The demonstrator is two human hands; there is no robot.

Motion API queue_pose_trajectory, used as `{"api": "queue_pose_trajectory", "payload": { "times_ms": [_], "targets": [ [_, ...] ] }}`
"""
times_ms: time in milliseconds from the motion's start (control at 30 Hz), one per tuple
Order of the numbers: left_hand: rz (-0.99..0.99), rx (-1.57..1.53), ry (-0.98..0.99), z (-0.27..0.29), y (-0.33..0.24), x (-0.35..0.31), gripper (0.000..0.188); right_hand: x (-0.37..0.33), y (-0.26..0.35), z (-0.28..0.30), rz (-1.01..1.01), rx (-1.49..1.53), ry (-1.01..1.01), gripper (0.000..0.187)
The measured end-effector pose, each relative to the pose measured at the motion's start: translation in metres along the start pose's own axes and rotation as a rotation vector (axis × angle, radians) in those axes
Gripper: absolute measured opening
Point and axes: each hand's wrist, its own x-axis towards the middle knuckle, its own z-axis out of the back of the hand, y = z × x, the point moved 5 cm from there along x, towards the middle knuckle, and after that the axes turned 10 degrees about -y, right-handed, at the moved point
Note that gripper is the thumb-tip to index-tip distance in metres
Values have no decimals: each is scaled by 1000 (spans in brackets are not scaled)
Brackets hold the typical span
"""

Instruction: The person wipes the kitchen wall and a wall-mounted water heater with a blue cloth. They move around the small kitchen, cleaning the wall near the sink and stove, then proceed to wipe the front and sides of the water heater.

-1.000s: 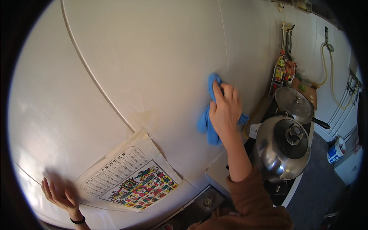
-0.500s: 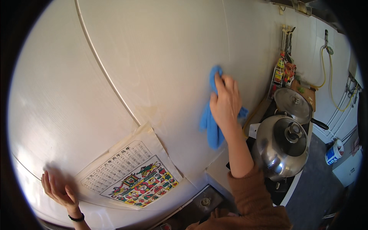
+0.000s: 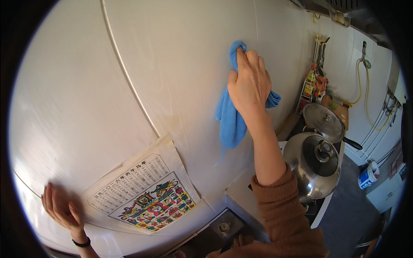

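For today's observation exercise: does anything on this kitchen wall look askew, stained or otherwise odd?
Yes. The printed poster hangs tilted, its top corner lifting off the white wall. A faint yellowish stain marks the wall above it, left of the blue cloth.

Home kitchen, lidded steel pots point(image 3: 316, 165) on stove, hanging utensils point(image 3: 320, 47)

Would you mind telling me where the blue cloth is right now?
The blue cloth is pressed against the white wall under the right hand, upper centre of the head view, left of the steel pots.
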Motion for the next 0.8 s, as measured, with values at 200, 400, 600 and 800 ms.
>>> {"api": "queue_pose_trajectory", "payload": {
  "times_ms": [200, 400, 600, 800],
  "targets": [
    [33, -29, -18, 2, 1, -1, 46, -31, 13, 7, -22, 59, 164, 44],
    [23, -24, -21, 0, 0, 1, 45, -1, 7, 3, -7, -1, 105, 48],
    [18, -14, -26, 2, -2, 1, 42, -23, 12, 12, 29, 70, 206, 46],
    [7, -6, -31, -2, -3, 1, 41, -2, 9, 7, 50, -8, 141, 48]
  ]
}}
